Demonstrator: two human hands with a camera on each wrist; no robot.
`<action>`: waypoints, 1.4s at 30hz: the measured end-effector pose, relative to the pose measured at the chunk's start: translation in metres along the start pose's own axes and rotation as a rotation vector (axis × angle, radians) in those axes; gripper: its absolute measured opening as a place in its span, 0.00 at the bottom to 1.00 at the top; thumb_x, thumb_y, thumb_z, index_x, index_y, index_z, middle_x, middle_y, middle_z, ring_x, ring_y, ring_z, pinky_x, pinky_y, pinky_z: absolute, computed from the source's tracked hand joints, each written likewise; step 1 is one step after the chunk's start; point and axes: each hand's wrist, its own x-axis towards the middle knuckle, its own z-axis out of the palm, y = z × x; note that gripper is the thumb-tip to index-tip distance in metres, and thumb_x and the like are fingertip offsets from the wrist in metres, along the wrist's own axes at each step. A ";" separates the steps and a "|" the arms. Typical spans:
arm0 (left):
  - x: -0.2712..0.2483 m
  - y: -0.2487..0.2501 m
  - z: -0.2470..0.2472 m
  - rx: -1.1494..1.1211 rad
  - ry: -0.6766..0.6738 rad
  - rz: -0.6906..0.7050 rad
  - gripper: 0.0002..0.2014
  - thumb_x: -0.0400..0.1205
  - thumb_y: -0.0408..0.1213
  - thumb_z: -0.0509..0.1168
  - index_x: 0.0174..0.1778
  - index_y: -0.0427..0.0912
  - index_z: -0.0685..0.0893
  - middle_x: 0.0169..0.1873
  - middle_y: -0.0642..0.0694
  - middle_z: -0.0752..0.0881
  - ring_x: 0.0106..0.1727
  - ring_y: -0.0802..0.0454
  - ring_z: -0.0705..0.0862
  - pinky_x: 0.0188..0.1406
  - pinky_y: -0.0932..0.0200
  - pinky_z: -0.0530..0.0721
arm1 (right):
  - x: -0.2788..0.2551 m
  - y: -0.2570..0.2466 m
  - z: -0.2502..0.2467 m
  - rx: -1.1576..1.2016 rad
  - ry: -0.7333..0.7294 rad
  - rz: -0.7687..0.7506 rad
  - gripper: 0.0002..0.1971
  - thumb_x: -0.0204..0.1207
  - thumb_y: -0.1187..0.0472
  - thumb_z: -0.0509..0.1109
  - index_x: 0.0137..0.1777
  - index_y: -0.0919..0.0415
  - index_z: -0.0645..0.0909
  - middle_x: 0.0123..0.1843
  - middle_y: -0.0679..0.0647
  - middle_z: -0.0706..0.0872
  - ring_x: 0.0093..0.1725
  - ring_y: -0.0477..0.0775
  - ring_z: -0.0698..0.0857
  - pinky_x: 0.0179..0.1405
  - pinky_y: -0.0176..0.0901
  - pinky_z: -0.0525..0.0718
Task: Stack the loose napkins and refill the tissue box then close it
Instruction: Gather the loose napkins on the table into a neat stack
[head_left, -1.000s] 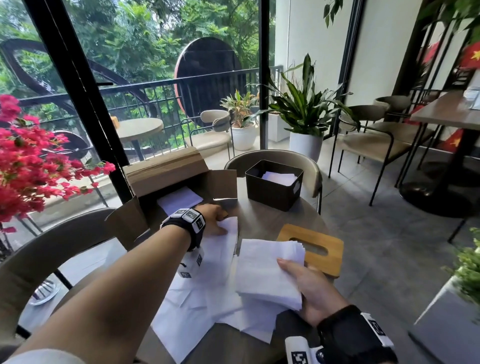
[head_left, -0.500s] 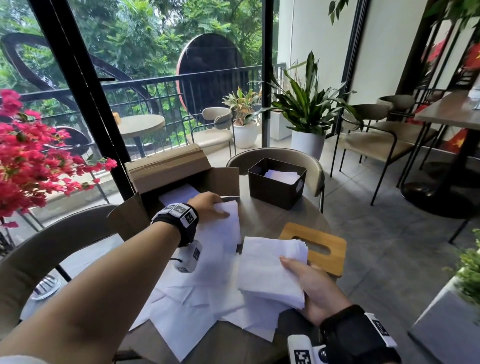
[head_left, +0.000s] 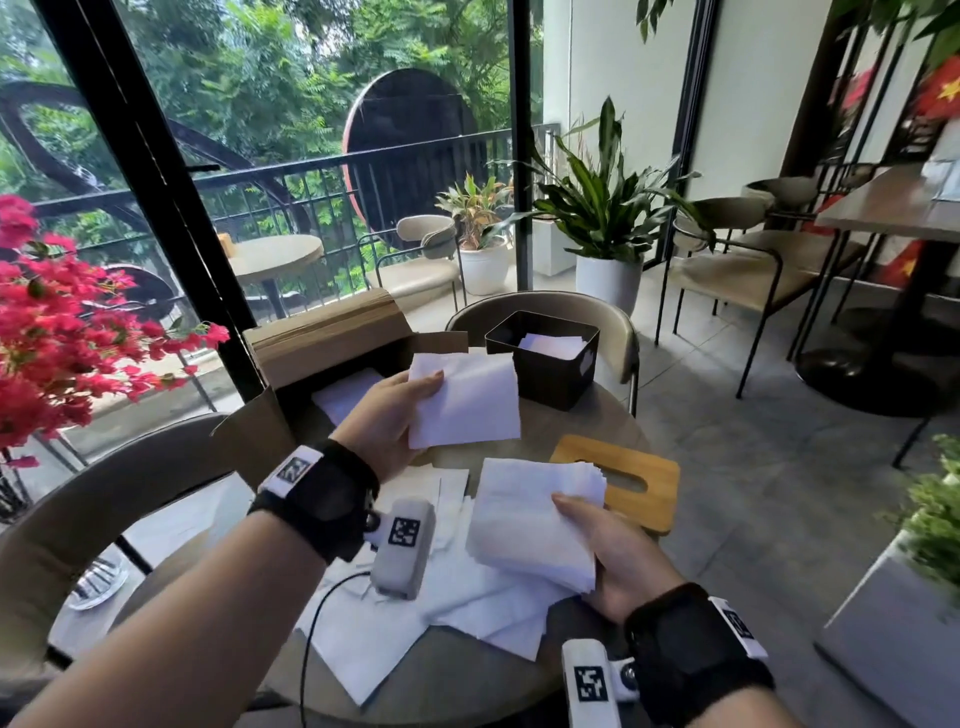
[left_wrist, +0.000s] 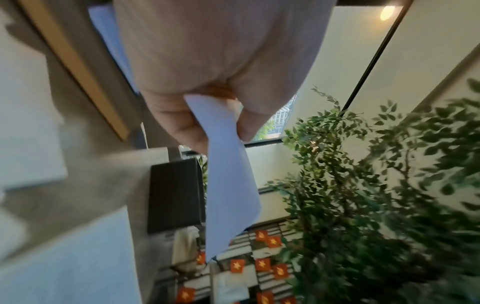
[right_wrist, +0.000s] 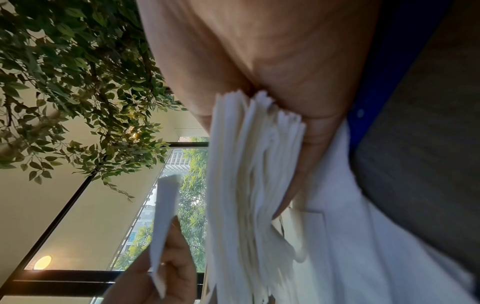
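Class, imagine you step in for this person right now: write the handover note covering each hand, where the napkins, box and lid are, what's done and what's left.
Left hand: pinches one napkin, lifted above the table.
Right hand: holds the gathered stack just above the table.
Loose napkins lie spread on the table under both hands.
Black tissue box: open at the far edge, a few napkins inside.
Wooden lid: flat on the table beside the stack.
Done: part of the stacking.
Left: add the held napkin, gather the rest, fill the box, fit the lid.

Café terrace: round tables (head_left: 582, 415), matching chairs (head_left: 737, 270), potted plants (head_left: 608, 208), balcony railing (head_left: 291, 176).
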 end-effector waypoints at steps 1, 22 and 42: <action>-0.008 -0.005 0.006 -0.043 -0.002 0.003 0.13 0.88 0.34 0.64 0.67 0.36 0.85 0.58 0.37 0.92 0.49 0.43 0.93 0.42 0.51 0.93 | 0.002 0.001 -0.001 -0.004 0.005 -0.009 0.17 0.84 0.63 0.74 0.69 0.71 0.85 0.60 0.70 0.94 0.59 0.70 0.94 0.51 0.55 0.93; -0.061 -0.062 0.057 0.200 0.271 -0.072 0.10 0.75 0.34 0.73 0.51 0.41 0.84 0.36 0.45 0.78 0.31 0.49 0.79 0.22 0.61 0.77 | 0.006 0.003 -0.003 -0.061 0.001 -0.017 0.20 0.89 0.54 0.66 0.67 0.70 0.88 0.61 0.68 0.94 0.65 0.68 0.92 0.74 0.68 0.85; -0.044 -0.050 0.062 0.690 0.126 -0.010 0.09 0.81 0.32 0.70 0.57 0.37 0.86 0.51 0.34 0.90 0.50 0.40 0.88 0.49 0.44 0.90 | 0.001 0.000 -0.003 0.092 -0.127 0.012 0.28 0.86 0.39 0.69 0.73 0.61 0.85 0.67 0.65 0.92 0.72 0.66 0.88 0.77 0.63 0.83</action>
